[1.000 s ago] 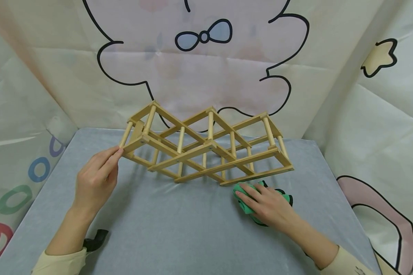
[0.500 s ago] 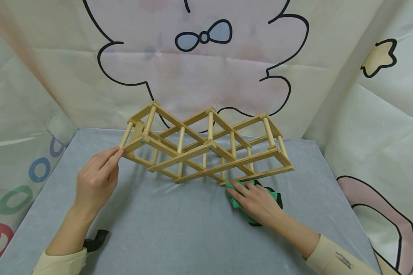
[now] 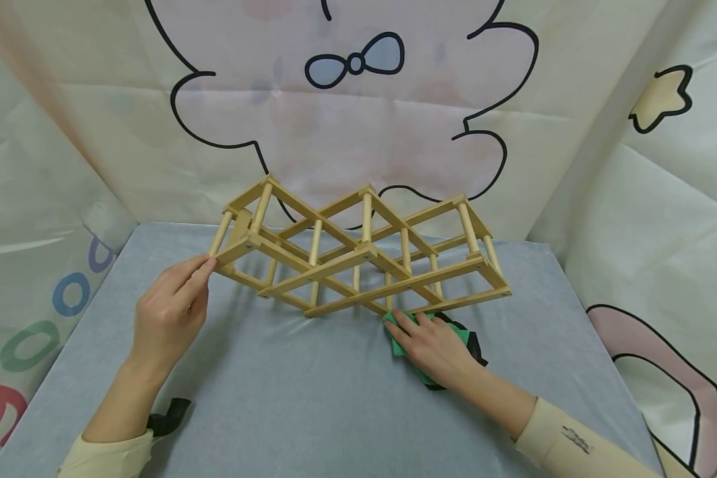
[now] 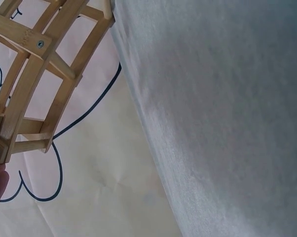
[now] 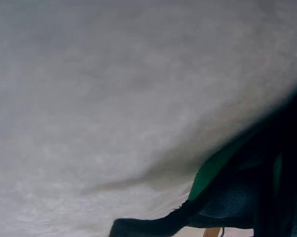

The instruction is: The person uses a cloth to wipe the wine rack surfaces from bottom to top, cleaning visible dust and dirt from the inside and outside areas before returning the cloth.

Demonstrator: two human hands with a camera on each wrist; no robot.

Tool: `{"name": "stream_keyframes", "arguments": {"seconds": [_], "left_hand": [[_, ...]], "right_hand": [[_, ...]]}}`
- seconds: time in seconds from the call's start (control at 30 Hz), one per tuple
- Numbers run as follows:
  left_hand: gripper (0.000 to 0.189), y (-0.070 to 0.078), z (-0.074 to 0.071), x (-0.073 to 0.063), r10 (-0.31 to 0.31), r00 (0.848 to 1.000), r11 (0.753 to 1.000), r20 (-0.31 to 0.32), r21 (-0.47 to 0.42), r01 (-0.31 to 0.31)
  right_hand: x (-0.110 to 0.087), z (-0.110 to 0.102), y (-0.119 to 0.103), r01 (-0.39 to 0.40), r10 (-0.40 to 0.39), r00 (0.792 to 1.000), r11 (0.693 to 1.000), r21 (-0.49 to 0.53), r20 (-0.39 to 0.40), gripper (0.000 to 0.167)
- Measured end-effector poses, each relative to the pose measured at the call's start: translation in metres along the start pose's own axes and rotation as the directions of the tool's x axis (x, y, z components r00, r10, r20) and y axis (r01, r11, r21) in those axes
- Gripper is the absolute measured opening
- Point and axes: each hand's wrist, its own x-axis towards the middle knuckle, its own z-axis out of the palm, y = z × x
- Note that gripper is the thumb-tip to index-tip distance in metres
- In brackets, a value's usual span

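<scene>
Rack (image 3: 334, 267) stretched across far part of tabletop (image 3: 311, 398), near backdrop (image 3: 215, 186). Left hand (image 3: 170, 309) at rack's left end: grip nearly closed, fingertips pinching corner. Right hand (image 3: 437, 348) at rack's lower front edge, right of middle: grip partly closed, fingers bent over green, black-edged cloth (image 3: 463, 336); thumb hidden. Cloth touched front bar. Black piece (image 3: 170, 417) beside left wrist; pale sleeves on both arms.

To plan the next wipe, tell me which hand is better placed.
Probably the right hand: it has the green cloth at the lower front edge of the wooden rack, while the left hand pinches its left end.
</scene>
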Motion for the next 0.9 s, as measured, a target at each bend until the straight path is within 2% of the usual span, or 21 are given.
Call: {"name": "stream_keyframes", "arguments": {"seconds": [0.2,0.33,0.53,0.77,0.9], "left_hand": [[0.054,0.0,0.0,0.0,0.004,1.0,1.0,-0.01,-0.001,-0.004],[0.051,0.001,0.001,0.0,0.009,0.999,1.0,-0.041,-0.013,-0.009],[0.049,0.002,0.0,0.0,0.011,0.999,1.0,-0.054,-0.012,-0.012],[0.046,0.002,0.0,0.001,0.014,0.997,1.0,-0.071,-0.022,-0.016],[0.045,0.003,-0.001,0.001,0.015,0.997,0.999,-0.073,-0.028,-0.017]], "right_hand": [[0.008,-0.002,-0.006,-0.001,0.001,1.0,0.998,-0.06,0.001,0.048],[0.013,-0.003,-0.01,-0.008,0.009,1.0,0.996,-0.086,0.003,0.047],[0.02,-0.003,-0.015,-0.008,0.007,1.0,0.996,-0.085,-0.013,0.048],[0.029,-0.005,-0.017,-0.005,0.0,0.995,0.999,-0.051,-0.105,0.05],[0.033,-0.006,-0.016,-0.004,-0.003,0.989,0.999,-0.045,-0.15,0.037]]}}
